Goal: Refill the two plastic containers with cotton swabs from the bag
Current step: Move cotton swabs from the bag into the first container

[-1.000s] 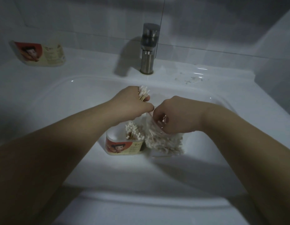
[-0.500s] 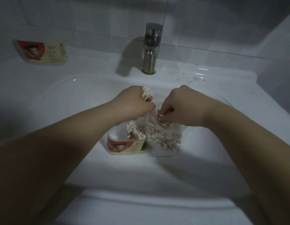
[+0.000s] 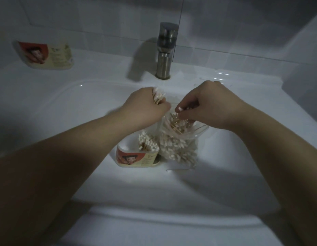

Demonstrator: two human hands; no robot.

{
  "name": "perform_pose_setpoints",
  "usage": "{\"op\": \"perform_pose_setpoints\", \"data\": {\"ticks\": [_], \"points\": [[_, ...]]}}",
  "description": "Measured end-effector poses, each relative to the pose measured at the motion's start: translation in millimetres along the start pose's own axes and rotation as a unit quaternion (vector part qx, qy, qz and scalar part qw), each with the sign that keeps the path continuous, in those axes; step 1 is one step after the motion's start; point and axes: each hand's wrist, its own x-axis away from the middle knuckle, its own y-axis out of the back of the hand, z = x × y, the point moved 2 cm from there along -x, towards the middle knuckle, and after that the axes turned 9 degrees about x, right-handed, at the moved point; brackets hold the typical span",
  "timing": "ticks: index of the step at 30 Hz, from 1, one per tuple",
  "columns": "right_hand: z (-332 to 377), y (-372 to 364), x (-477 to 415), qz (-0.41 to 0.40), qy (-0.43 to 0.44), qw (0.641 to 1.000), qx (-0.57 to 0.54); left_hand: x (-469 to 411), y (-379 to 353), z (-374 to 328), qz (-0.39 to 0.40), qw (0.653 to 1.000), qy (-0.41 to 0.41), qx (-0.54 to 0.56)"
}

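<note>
A clear plastic bag [image 3: 179, 144] full of cotton swabs stands in the white sink basin [image 3: 69, 110]. To its left sits an open plastic container [image 3: 136, 157] with a red picture label and a small bunch of swabs inside. My left hand [image 3: 145, 107] grips a bundle of cotton swabs [image 3: 157, 97] above the container. At the bag's mouth my right hand [image 3: 205, 105] pinches a few swabs with its fingertips. A second container [image 3: 45, 55] with the same label lies on the counter at the far left.
A metal faucet [image 3: 165, 50] rises behind the basin, just beyond both hands. Tiled wall runs along the back. The sink's front rim [image 3: 154, 215] lies close to me.
My right hand has lifted from deep in the bag to its mouth, drawing a few swabs up. My left hand has stayed put with its bundle.
</note>
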Motion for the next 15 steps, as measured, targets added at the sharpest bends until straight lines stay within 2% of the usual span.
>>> {"op": "perform_pose_setpoints", "data": {"ticks": [2, 4, 6, 7, 10, 15], "points": [[0, 2, 1, -0.01, -0.006, 1.0, -0.004, 3, 4, -10, -0.061, 0.997, -0.053, -0.003], [1, 4, 2, -0.023, -0.008, 1.0, -0.007, 5, 7, -18, -0.1, 0.99, -0.089, 0.054], [1, 5, 2, -0.041, -0.008, 0.999, -0.006, 8, 5, -23, -0.08, 0.98, -0.093, 0.154], [1, 5, 2, -0.051, -0.008, 0.999, -0.005, 7, 2, -22, -0.06, 0.979, -0.092, 0.169], [-1, 5, 1, -0.082, -0.014, 0.997, -0.007, 7, -5, -15, -0.024, 0.989, -0.073, 0.129], [-3, 8, 1, -0.108, -0.031, 0.994, -0.019, 5, -5, -8, -0.036, 0.992, -0.035, 0.12]]}}
